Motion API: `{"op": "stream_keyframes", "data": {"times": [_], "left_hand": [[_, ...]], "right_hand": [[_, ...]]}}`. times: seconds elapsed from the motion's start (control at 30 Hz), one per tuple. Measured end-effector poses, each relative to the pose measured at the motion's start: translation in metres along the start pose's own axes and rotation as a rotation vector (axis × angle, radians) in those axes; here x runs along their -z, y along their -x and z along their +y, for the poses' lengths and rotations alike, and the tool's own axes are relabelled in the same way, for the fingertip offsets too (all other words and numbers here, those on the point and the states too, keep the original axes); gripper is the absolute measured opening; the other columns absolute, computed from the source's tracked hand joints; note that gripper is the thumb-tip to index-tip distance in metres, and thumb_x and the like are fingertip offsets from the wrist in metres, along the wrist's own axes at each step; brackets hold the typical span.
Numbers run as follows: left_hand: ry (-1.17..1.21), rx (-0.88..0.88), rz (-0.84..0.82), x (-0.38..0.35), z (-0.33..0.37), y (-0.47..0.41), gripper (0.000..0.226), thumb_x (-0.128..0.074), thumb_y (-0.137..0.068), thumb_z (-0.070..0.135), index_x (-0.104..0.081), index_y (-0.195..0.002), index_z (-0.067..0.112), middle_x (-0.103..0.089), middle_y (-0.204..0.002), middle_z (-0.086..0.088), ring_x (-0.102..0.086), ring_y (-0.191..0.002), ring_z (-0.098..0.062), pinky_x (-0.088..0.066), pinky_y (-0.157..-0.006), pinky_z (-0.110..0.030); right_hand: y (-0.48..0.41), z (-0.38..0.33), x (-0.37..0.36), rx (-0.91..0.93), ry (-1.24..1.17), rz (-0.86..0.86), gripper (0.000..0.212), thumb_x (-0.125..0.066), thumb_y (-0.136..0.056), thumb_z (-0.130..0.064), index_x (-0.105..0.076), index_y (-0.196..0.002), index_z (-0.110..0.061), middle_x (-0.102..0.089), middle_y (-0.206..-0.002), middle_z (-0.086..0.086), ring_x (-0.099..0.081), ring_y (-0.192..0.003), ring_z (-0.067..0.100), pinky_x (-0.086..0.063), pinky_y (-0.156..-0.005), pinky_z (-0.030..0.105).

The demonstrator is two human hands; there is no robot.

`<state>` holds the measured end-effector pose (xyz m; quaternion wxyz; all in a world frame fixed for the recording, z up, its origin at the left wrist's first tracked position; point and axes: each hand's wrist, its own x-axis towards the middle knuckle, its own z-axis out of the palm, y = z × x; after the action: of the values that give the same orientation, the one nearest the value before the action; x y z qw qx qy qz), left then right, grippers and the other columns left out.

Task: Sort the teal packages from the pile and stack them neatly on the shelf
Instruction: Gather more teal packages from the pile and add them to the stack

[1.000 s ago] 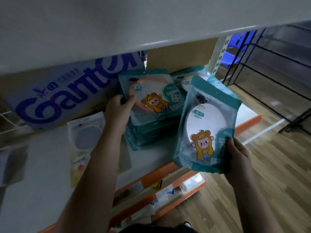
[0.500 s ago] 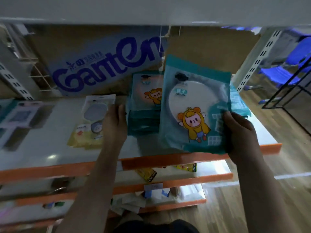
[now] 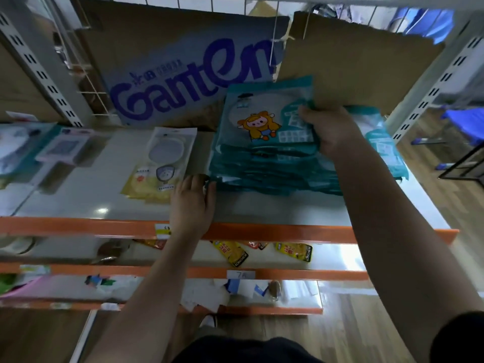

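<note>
A stack of teal packages (image 3: 264, 170) lies on the white shelf (image 3: 275, 210) with an orange front edge. The top teal package (image 3: 262, 119), with a cartoon figure in yellow, lies on the stack, and my right hand (image 3: 327, 129) grips its right edge. My left hand (image 3: 192, 200) rests on the shelf with its fingertips against the stack's lower left corner. More teal packages (image 3: 385, 145) lie to the right, partly hidden behind my right hand.
A white and yellow package (image 3: 162, 163) lies left of the stack. A blue lettered cardboard panel (image 3: 183, 74) and brown cardboard (image 3: 353, 64) stand at the back. Pale packages (image 3: 62, 150) sit far left. Lower shelves hold yellow packets (image 3: 230, 251) and papers. A black rack (image 3: 463, 163) stands right.
My right hand has carried the teal package from in front of the shelf onto the top of the stack. My left hand has slid down from the stack's left side to its lower left corner.
</note>
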<state>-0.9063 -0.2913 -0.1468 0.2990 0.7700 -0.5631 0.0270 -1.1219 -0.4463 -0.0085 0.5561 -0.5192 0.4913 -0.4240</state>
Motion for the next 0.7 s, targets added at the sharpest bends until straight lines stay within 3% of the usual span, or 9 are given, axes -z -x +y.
{"op": "stream_keyframes", "data": {"times": [0.1, 0.17, 0.23, 0.33, 0.47, 0.6, 0.7], "left_hand": [[0.005, 0.005, 0.001, 0.001, 0.002, 0.0, 0.041, -0.033, -0.1, 0.038, -0.061, -0.103, 0.009, -0.064, -0.098, -0.014, -0.055, -0.093, -0.032, -0.043, -0.079, -0.038], [0.002, 0.005, -0.002, 0.002, 0.003, 0.001, 0.042, -0.032, -0.1, 0.039, -0.061, -0.104, 0.01, -0.064, -0.1, -0.013, -0.056, -0.095, -0.031, -0.042, -0.081, -0.038], [0.006, 0.009, -0.007, 0.002, 0.003, 0.002, 0.044, -0.03, -0.1, 0.041, -0.061, -0.106, 0.01, -0.065, -0.102, -0.013, -0.057, -0.098, -0.032, -0.042, -0.084, -0.04], [0.003, 0.007, -0.007, 0.004, 0.003, 0.002, 0.047, -0.028, -0.099, 0.042, -0.062, -0.106, 0.01, -0.065, -0.102, -0.013, -0.057, -0.098, -0.031, -0.041, -0.084, -0.04], [-0.007, 0.002, -0.005, 0.005, 0.004, 0.003, 0.05, -0.026, -0.099, 0.042, -0.063, -0.106, 0.01, -0.065, -0.102, -0.013, -0.057, -0.097, -0.031, -0.039, -0.083, -0.039], [-0.023, 0.01, -0.009, 0.005, 0.004, 0.004, 0.046, -0.029, -0.1, 0.041, -0.062, -0.107, 0.011, -0.065, -0.106, -0.012, -0.056, -0.101, -0.03, -0.038, -0.086, -0.039], [-0.026, 0.027, -0.021, 0.005, 0.004, 0.003, 0.038, -0.035, -0.101, 0.034, -0.063, -0.109, 0.009, -0.064, -0.109, -0.013, -0.055, -0.103, -0.032, -0.038, -0.088, -0.04]], "right_hand": [[-0.004, 0.003, -0.002, 0.036, 0.212, -0.015, 0.016, -0.069, -0.088, -0.014, -0.069, -0.094, 0.0, -0.068, -0.104, 0.024, -0.065, -0.1, 0.04, -0.052, -0.089, 0.057], [-0.003, 0.006, -0.001, 0.101, 0.322, 0.008, 0.016, -0.069, -0.087, -0.014, -0.071, -0.092, 0.002, -0.071, -0.09, 0.018, -0.068, -0.086, 0.031, -0.057, -0.076, 0.041], [-0.001, 0.009, 0.001, 0.165, 0.414, 0.021, 0.018, -0.07, -0.087, -0.017, -0.072, -0.086, 0.001, -0.068, -0.073, 0.007, -0.063, -0.062, 0.01, -0.049, -0.056, 0.022], [0.001, 0.013, 0.001, 0.22, 0.497, 0.054, 0.025, -0.072, -0.085, -0.021, -0.072, -0.081, 0.004, -0.064, -0.064, 0.005, -0.051, -0.046, -0.001, -0.038, -0.045, 0.017], [0.002, 0.02, 0.003, 0.242, 0.622, 0.128, 0.043, -0.076, -0.078, -0.034, -0.071, -0.093, 0.006, -0.069, -0.083, 0.024, -0.061, -0.066, 0.023, -0.038, -0.057, 0.029], [0.01, 0.021, 0.004, 0.297, 0.734, 0.207, 0.038, -0.074, -0.08, -0.042, -0.072, -0.103, -0.011, -0.072, -0.093, 0.005, -0.065, -0.08, 0.019, -0.042, -0.056, 0.026], [0.019, 0.018, 0.003, 0.421, 0.849, 0.251, 0.036, -0.07, -0.084, -0.04, -0.068, -0.111, -0.016, -0.07, -0.105, 0.005, -0.063, -0.094, 0.02, -0.039, -0.067, 0.024]]}}
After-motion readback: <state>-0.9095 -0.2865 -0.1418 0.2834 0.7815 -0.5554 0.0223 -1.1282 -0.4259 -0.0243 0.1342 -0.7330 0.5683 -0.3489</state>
